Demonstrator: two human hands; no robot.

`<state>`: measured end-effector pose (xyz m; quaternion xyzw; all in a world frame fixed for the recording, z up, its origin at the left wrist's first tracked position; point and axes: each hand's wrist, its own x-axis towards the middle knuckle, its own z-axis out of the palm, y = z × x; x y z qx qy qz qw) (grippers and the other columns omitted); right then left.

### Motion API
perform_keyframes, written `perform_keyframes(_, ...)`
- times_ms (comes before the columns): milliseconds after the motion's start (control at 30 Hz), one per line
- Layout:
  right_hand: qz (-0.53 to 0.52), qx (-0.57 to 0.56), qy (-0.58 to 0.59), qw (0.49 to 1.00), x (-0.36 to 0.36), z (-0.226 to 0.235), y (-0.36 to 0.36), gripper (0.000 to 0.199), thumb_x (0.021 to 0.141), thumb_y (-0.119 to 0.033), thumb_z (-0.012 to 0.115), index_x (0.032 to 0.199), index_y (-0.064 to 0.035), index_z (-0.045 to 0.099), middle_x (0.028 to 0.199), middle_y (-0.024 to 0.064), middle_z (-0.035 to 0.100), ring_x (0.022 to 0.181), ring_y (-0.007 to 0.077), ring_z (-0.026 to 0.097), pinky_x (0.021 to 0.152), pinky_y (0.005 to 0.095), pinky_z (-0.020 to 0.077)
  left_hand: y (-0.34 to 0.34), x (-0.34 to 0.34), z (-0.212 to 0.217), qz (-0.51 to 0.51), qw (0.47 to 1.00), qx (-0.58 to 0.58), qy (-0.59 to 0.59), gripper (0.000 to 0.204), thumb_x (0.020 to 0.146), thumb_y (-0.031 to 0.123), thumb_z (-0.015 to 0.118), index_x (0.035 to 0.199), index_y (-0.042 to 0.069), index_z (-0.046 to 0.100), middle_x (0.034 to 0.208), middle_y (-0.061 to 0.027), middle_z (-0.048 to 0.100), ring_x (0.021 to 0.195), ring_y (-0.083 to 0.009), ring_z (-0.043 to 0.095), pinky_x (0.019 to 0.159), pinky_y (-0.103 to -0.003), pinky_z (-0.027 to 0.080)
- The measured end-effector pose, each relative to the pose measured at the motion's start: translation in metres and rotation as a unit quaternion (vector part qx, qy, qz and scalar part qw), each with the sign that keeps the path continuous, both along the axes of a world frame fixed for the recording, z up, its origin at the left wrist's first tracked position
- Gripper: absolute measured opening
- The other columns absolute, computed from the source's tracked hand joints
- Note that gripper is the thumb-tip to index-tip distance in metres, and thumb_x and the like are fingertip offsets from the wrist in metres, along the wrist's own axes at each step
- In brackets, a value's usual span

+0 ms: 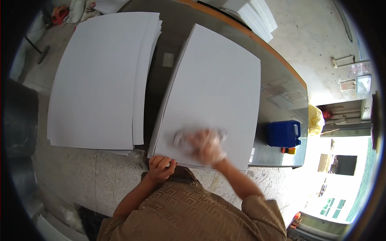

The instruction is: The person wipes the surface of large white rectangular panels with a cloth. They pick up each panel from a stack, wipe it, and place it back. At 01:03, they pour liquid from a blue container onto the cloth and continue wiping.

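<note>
A stack of large white sheets [219,80] lies on the dark table in front of me. My right hand [207,146] is over the near part of the top sheet, smeared by motion. A crumpled, whitish cloth-like wad [181,137] shows at its fingers, too blurred to name surely. At the stack's near left corner, my left hand [161,166] is closed, its fingers curled against the edge. A small pale bit shows by its thumb, and I cannot make out what it is. Left of this stack lies a second stack of white sheets [98,80], its right edges uneven.
The dark glossy table [277,108] has an orange-brown far edge. On its right end stands a blue jerrycan [284,133] beside small red and yellow items. More white sheets [255,18] lie beyond the far edge. A dark bin [20,120] stands at the left.
</note>
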<state>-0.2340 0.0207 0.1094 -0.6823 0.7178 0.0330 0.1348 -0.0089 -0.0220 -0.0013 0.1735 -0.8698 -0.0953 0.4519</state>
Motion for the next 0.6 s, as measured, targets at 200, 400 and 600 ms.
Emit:
perform_keyframes(200, 0.006, -0.145, -0.102, 0.984, 0.017, -0.002, 0.052, 0.067, 0.064, -0.029, 0.084, 0.127, -0.0243, 0.063, 0.111, 0.0107, 0.058, 0.100, 0.0308, 0.055, 0.084, 0.0497, 0.0461, -0.003, -0.007, -0.004, -0.018, 1.000, -0.011, 0.012, 0.021, 0.078, 0.014, 0.076, 0.092, 0.017, 0.061, 0.103, -0.0032, 0.054, 0.098, -0.0221, 0.052, 0.085, -0.038, 0.042)
perform_keyframes(400, -0.044, -0.171, 0.025, 0.984, -0.097, -0.010, -0.069, 0.059, 0.070, -0.024, 0.082, 0.126, -0.0206, 0.064, 0.109, 0.0127, 0.059, 0.100, 0.0354, 0.056, 0.089, 0.0464, 0.0491, 0.001, -0.003, -0.002, 0.008, 1.000, -0.017, -0.014, 0.020, 0.081, 0.019, 0.075, 0.094, 0.018, 0.060, 0.103, -0.0024, 0.052, 0.096, -0.0208, 0.050, 0.083, -0.039, 0.041)
perform_keyframes(600, -0.200, -0.205, 0.103, 0.952, -0.284, -0.016, -0.268, 0.055, 0.090, -0.055, 0.059, 0.134, -0.0214, 0.058, 0.115, 0.0178, 0.064, 0.108, 0.0354, 0.061, 0.093, 0.0432, 0.0487, 0.012, -0.004, -0.004, 0.045, 0.999, -0.007, -0.015, 0.021, 0.079, 0.021, 0.074, 0.091, 0.019, 0.058, 0.102, -0.0018, 0.050, 0.094, -0.0209, 0.048, 0.080, -0.038, 0.040)
